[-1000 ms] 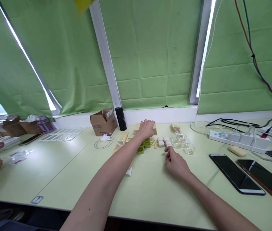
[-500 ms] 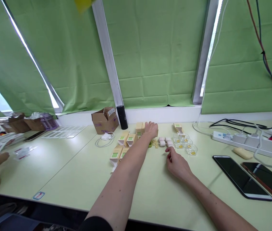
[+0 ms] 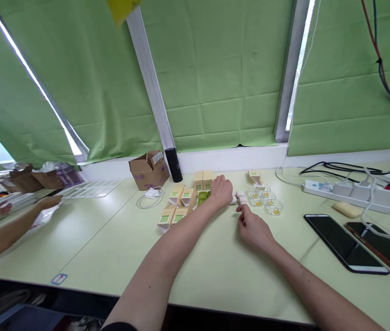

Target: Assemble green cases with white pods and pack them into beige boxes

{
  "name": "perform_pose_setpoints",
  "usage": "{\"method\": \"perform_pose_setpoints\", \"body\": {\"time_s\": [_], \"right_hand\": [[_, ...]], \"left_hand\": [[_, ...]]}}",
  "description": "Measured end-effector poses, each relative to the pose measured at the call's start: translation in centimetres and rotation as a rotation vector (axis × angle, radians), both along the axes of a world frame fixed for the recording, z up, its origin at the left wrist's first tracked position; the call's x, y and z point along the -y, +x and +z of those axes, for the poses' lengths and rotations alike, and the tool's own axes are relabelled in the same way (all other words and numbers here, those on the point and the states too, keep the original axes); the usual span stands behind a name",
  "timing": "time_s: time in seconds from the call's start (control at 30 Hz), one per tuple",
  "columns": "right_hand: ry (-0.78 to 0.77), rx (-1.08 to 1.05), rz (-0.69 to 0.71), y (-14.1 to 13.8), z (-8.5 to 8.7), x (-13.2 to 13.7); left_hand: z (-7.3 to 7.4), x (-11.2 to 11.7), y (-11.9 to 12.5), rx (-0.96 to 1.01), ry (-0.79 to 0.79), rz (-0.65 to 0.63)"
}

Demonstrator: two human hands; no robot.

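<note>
Resting left hand [image 3: 221,189] palm-down, grip hidden, beside green trays [image 3: 203,197] far-centre on counter [image 3: 215,266]. Right hand [image 3: 254,228] loosely curled, empty, index at white case [image 3: 241,198]. Risk: a nudge could shove the case into clear cups [image 3: 265,202] just right.

White piece [image 3: 233,198] partly hidden behind left hand [image 3: 221,189]; phone [image 3: 381,250] cut off at right edge; clear cups [image 3: 267,202] contents too small.

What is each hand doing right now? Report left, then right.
Left hand: palm down beside the green trays; grip cannot be told.
Right hand: loosely curled next to a white case; grip cannot be told.
</note>
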State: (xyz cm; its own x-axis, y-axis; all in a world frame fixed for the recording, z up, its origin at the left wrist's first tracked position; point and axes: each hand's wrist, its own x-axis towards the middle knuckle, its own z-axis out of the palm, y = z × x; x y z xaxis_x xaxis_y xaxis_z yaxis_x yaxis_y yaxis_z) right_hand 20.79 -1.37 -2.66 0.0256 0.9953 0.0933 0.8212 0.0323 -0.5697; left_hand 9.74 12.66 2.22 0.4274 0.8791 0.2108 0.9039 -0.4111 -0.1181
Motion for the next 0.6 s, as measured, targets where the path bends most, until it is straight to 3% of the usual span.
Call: {"method": "perform_pose_setpoints", "body": {"time_s": [0.33,0.6], "right_hand": [[-0.015,0.006,-0.002,0.1,0.4,0.2],[-0.018,0.008,0.006,0.1,0.3,0.0]], "left_hand": [[-0.4,-0.1,1.0,0.122,-0.157,0.076],[-0.1,-2.1,1.8,0.199,-0.270,0.158]]}}
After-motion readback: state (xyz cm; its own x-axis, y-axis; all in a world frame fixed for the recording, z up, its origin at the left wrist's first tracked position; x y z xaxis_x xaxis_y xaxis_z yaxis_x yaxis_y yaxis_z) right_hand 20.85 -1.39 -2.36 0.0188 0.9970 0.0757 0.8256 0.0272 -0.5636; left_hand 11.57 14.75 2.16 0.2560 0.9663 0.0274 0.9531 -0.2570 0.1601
